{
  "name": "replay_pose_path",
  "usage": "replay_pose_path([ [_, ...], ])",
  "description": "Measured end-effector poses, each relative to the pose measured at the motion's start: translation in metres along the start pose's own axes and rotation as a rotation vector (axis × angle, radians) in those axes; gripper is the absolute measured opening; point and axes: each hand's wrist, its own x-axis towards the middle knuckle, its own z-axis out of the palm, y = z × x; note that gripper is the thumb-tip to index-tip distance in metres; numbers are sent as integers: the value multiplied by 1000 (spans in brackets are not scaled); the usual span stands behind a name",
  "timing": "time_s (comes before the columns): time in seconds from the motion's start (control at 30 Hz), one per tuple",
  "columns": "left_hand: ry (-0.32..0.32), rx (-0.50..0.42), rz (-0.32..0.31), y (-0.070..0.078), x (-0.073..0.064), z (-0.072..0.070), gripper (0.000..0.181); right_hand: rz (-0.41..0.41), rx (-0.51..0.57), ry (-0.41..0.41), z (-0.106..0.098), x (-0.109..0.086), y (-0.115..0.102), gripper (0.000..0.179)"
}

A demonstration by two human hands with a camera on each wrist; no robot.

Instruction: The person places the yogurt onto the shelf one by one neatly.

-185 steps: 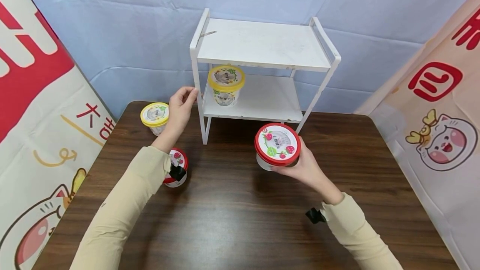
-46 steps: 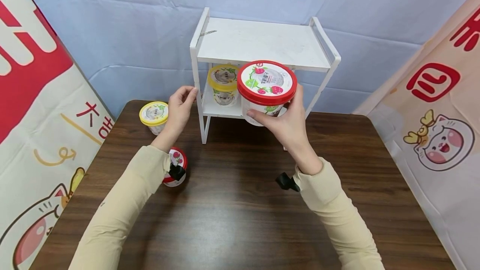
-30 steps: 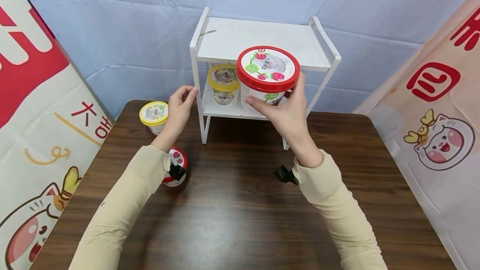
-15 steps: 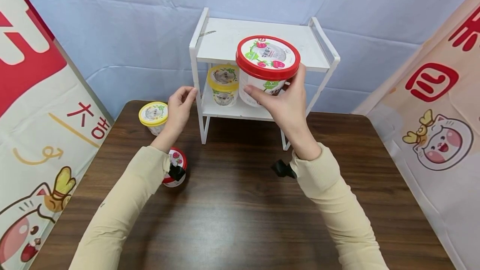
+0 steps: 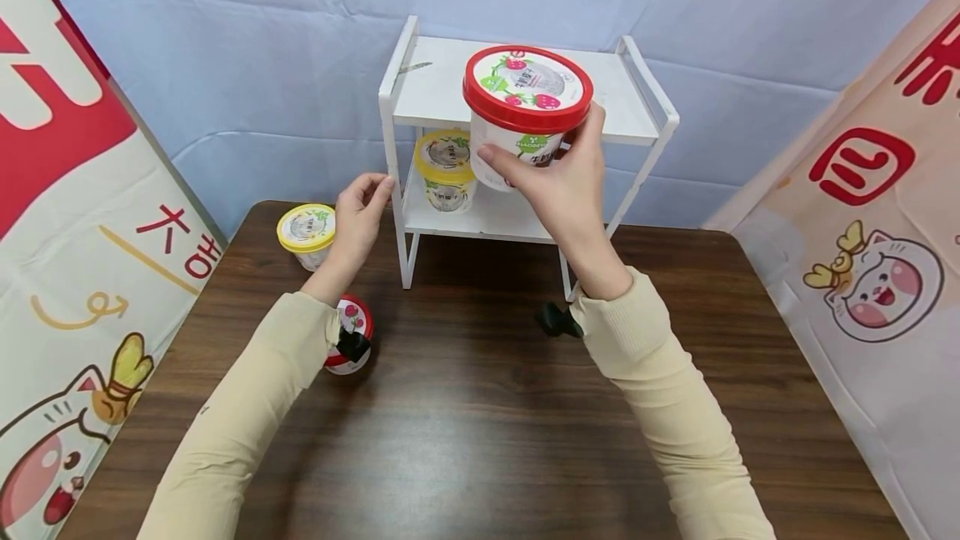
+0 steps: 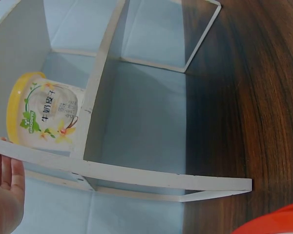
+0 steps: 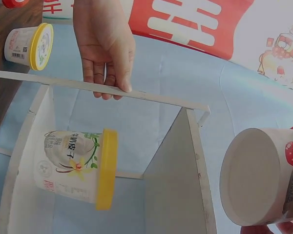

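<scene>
Tub [image 5: 517, 119] is gripped in the right hand [image 5: 570, 194], red lid [image 5: 528, 86] upward, long axis nearly vertical; its base [image 7: 251, 178] is shown only by right wrist view. Rack post [image 5: 392, 148] is pinched by left hand [image 5: 363, 211].

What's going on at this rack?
A person's right hand holds a red-lidded tub in the air, apart from the white rack. The left hand pinches the rack's left upright. A yellow-lidded tub stands on the lower shelf. On the table, to the left, are another yellow-lidded tub and a second red-lidded tub, partly hidden by the left sleeve.
</scene>
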Motion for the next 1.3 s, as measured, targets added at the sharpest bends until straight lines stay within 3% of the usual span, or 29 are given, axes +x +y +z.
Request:
replay_pose_path([
  [0.13, 3, -8, -2, -1, 1, -1, 24, 2, 5, -3, 3, 4, -6, 76],
  [0.33, -8, -1, 8, -1, 0, 0, 24, -14, 19, 10, 5, 16, 7, 79],
  [0.63, 2, 5, 6, 0, 0, 0, 25, 42, 49, 15, 10, 15, -27, 75],
  [0.8, 1, 1, 1, 2, -1, 0, 25, 51, 36, 17, 12, 16, -35, 75],
  [1.03, -4, -5, 2, 2, -1, 0, 25, 69, -7, 27, 19, 30, -22, 81],
  [1.3, 3, 13, 10, 2, -1, 0, 24, 51, 18, 40, 28, 47, -6, 86],
])
